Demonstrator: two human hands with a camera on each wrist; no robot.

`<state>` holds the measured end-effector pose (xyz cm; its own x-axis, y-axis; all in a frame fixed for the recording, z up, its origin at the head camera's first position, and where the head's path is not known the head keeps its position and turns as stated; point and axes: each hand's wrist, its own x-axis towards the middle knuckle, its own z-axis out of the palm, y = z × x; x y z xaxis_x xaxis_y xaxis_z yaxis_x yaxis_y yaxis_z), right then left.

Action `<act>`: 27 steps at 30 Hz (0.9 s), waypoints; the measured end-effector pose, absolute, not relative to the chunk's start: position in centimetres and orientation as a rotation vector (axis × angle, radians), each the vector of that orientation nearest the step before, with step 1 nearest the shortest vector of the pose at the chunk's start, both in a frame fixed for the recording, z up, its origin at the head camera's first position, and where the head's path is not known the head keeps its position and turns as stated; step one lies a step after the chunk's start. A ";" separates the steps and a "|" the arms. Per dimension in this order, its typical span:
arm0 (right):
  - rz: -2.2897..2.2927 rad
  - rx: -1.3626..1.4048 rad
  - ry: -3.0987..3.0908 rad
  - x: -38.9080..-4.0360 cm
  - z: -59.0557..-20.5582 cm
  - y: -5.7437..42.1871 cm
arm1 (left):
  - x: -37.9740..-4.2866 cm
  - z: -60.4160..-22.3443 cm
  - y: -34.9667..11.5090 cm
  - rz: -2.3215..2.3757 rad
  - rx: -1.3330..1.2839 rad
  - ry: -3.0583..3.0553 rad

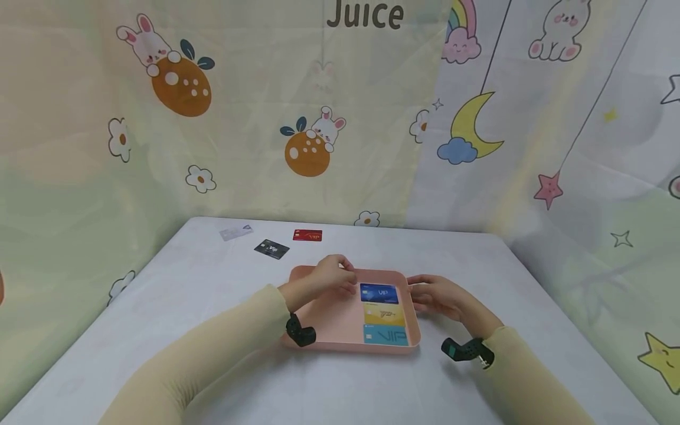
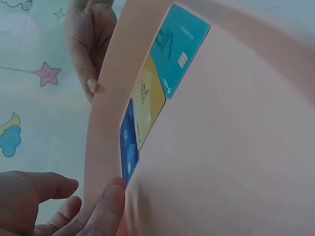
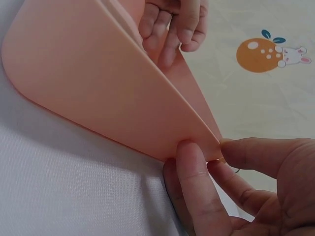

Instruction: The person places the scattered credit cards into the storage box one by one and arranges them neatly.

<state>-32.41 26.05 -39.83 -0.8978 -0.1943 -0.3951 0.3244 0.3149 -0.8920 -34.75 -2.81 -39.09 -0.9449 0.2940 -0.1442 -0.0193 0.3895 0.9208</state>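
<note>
A pink tray point(image 1: 329, 347) lies on the white table. Along its right side are a blue VIP card point(image 1: 379, 293), a yellow card point(image 1: 383, 314) and a teal VIP card point(image 1: 385, 334), lined up in a column. My left hand point(image 1: 333, 276) is over the tray's back part, one fingertip at the edge of the blue card in the left wrist view; its fingers are loosely bent and pinch nothing. Outside the tray's back right corner, my right hand point(image 1: 437, 296) rests its fingertips against the outer wall point(image 3: 98, 83), its thumb at the rim.
Behind the tray lie a red VIP card point(image 1: 307, 235), a black VIP card point(image 1: 272, 249) and a pale silvery card point(image 1: 236, 232). Printed cloth walls stand along the table's back and sides. A dark band with a camera point(image 1: 300, 330) sits on each wrist.
</note>
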 end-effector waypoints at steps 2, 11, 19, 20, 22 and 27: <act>-1.608 0.119 2.157 -32.4 -39.8 26.1 | -34.9 -39.1 -3.1 1.571 0.236 2.370; -1.603 0.127 2.169 -32.6 -39.9 26.1 | -36.1 -38.9 -5.2 1.625 0.183 2.363; -1.601 0.124 2.172 -32.7 -40.1 26.1 | -37.4 -37.9 -8.3 1.673 0.148 2.366; -1.600 0.124 2.172 -32.7 -40.1 26.1 | -37.5 -37.7 -8.8 1.682 0.147 2.366; -1.598 0.123 2.169 -32.7 -40.1 26.0 | -37.8 -37.3 -9.8 1.709 0.128 2.359; -1.593 0.126 2.168 -32.5 -40.0 25.9 | -39.0 -37.0 -12.2 1.778 0.078 2.341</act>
<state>-32.54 25.89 -39.97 -0.8971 -0.1844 -0.4014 0.3280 0.3306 -0.8849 -38.97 -12.25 -36.96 -0.9785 0.1628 -0.1269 -0.0787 0.2746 0.9583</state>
